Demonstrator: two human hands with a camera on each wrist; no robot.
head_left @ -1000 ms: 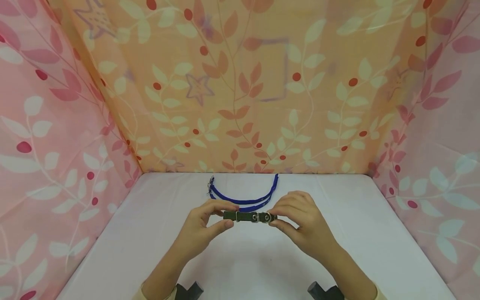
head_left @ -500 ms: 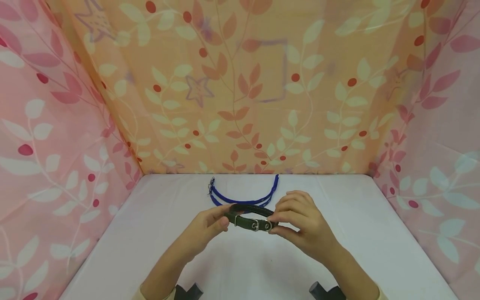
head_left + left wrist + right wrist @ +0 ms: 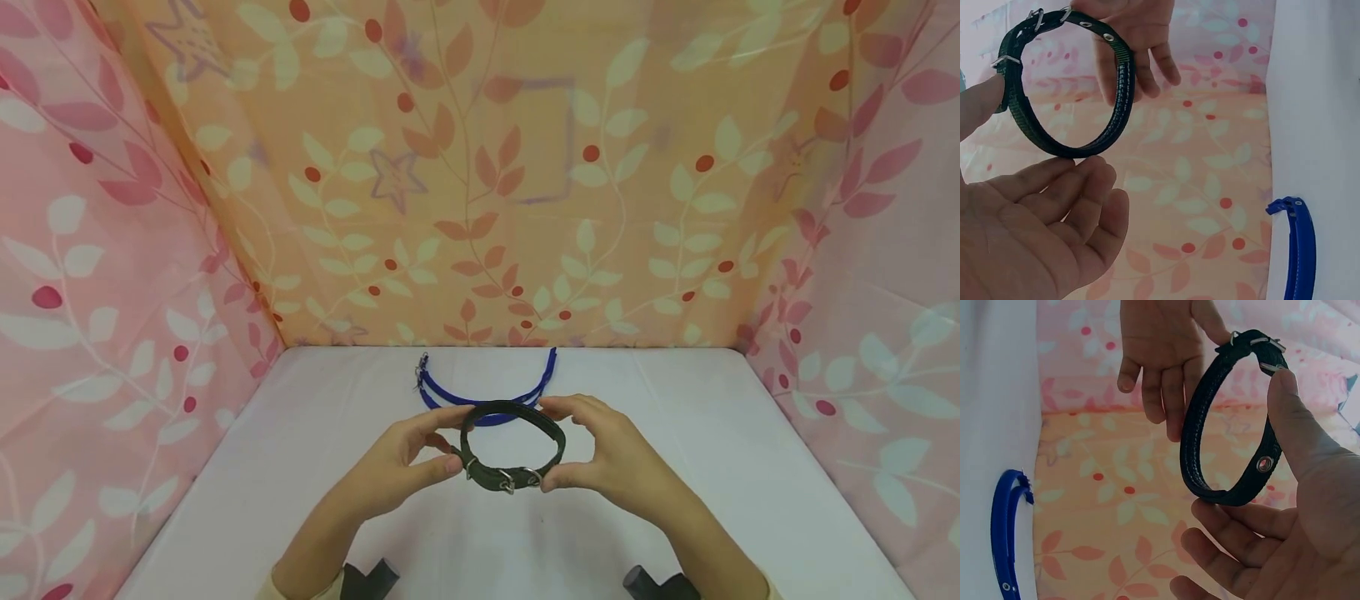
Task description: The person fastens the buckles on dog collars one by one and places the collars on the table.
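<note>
A dark green pet collar [image 3: 486, 477], buckled into a loop with a metal buckle and D-ring, is held up between both hands above the white table. My left hand [image 3: 393, 467] grips its left side, thumb at the near band and fingertips at the far band. On the other side my right hand [image 3: 611, 446] pinches it between thumb and fingers. Seen from the left wrist, the collar [image 3: 1125, 81] stands as a wide ring with metal eyelets. The right wrist view shows another eyelet low on the collar [image 3: 1194, 444], near my right fingers.
Beyond the hands, blue collars [image 3: 447, 396] with metal fittings lie curved on the white table [image 3: 300, 433]. Patterned cloth walls [image 3: 472, 167] close in the back and both sides. Dark cylindrical pieces [image 3: 384, 577] show near the wrists.
The collar has tilted from edge-on to facing up as a full round loop. Its buckle side has come lower and nearer. My right fingers have spread wider around it.
</note>
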